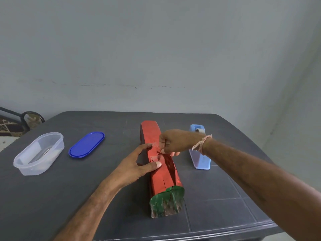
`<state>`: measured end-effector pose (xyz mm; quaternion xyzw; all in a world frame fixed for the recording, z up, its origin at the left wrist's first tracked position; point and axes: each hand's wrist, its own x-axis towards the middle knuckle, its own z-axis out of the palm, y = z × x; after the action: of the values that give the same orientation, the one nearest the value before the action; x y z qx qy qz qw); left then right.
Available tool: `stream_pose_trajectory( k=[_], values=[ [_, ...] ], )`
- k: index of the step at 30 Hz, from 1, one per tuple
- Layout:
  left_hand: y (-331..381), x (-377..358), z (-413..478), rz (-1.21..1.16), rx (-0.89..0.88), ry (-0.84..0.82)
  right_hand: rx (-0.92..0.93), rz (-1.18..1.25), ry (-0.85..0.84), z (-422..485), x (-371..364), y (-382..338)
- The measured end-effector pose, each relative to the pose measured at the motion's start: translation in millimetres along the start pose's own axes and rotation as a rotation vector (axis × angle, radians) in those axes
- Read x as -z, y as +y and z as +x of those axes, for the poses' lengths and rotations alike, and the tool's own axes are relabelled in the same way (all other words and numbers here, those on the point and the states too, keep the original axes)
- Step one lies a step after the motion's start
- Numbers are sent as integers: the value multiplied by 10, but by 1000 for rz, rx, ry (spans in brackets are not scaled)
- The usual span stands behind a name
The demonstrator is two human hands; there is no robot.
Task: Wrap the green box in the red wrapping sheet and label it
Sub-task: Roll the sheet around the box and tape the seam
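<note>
one box (157, 178), one lid (86, 144), one dispenser (201, 161)

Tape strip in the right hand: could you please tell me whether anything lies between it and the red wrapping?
Nothing visible does. The right hand pinches the tape strip just over the red wrapping sheet; the left hand rests beside that spot, not under the strip.

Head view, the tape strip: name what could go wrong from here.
The clear tape strip pinched by the right hand could curl or stick to the fingers before it bridges the seam.
If the left hand lifts off the red sheet, the overlap may spring open.
The green box end is uncovered; the sheet may fall short there.
</note>
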<state>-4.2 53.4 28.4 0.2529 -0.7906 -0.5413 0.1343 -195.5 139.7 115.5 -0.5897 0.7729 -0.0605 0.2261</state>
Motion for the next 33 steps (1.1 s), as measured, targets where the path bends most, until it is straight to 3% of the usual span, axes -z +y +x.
stream_pose_trajectory(
  k=[3,6,8,12,16,19,22,24,27,33],
  values=[
    [15,1,-15,0,7,-3,-25,9,87,-20,-86,-7],
    [10,4,-24,-3,10,1,-46,-178,252,-4,-206,-31],
    [31,0,-44,0,1,7,-46,-176,322,10,-248,-29],
    [39,13,-39,42,-8,10,-27,-9,358,-16,-288,30],
    [21,31,-50,26,-36,3,10,467,454,-187,-378,173],
    [114,17,-129,-35,-56,1,-47,715,678,-331,-499,351],
    [170,13,-155,-51,-54,24,-226,656,1005,-452,-559,595],
    [169,17,-129,-22,-65,62,-390,558,1098,-512,-570,820],
    [150,15,-77,-20,-80,128,-600,602,974,-539,-558,1111],
    [128,-11,-27,-66,-60,176,-644,969,741,-502,-384,1233]
  ],
)
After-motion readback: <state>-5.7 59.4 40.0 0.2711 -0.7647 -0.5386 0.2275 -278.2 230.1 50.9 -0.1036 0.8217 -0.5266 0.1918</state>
